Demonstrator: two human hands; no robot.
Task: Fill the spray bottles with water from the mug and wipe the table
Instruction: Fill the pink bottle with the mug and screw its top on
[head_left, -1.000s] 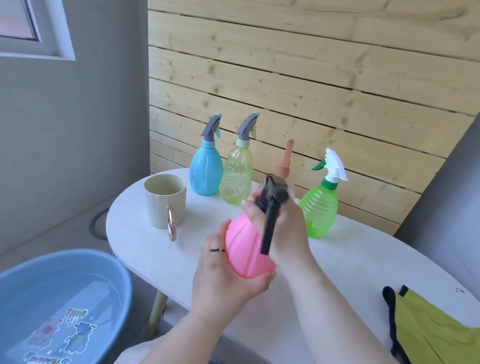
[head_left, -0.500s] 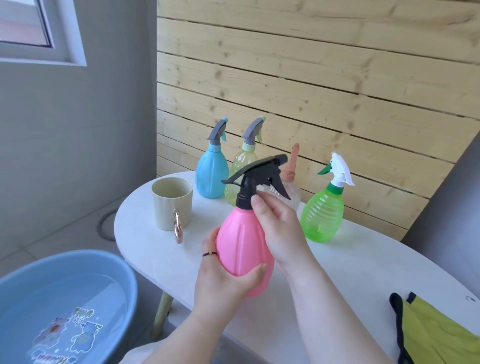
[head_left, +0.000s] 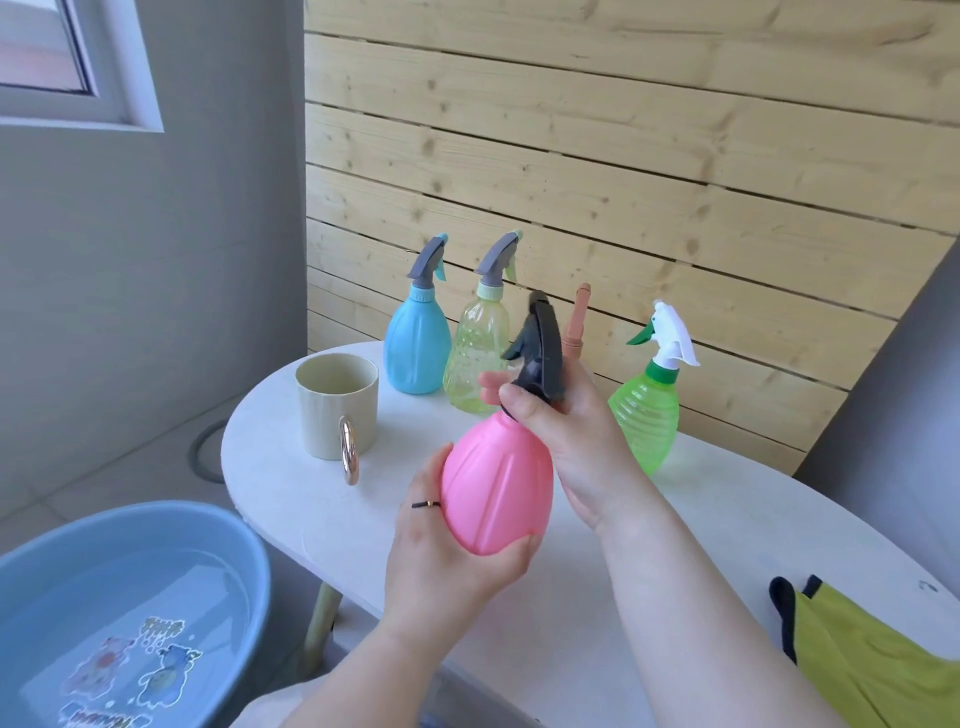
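I hold a pink spray bottle (head_left: 493, 488) above the white table (head_left: 649, 551). My left hand (head_left: 441, 551) cups its round body from below. My right hand (head_left: 566, 415) grips the black spray head (head_left: 540, 358) at the neck. A cream mug (head_left: 335, 410) with a metallic handle stands at the table's left end. Behind stand a blue bottle (head_left: 415, 348), a pale yellow-green bottle (head_left: 475, 358) and a bright green bottle (head_left: 647, 415). A brownish-pink nozzle (head_left: 576, 322) rises behind my right hand; its bottle is hidden.
A blue basin (head_left: 130, 613) of water with stickers on its bottom sits on the floor at lower left. A yellow-green cloth (head_left: 872, 660) with black trim lies on the table's right end. A wooden plank wall stands close behind the bottles.
The black spray head has turned in my right hand, its nozzle swinging from pointing right to pointing away. The pink bottle stays in my left hand.
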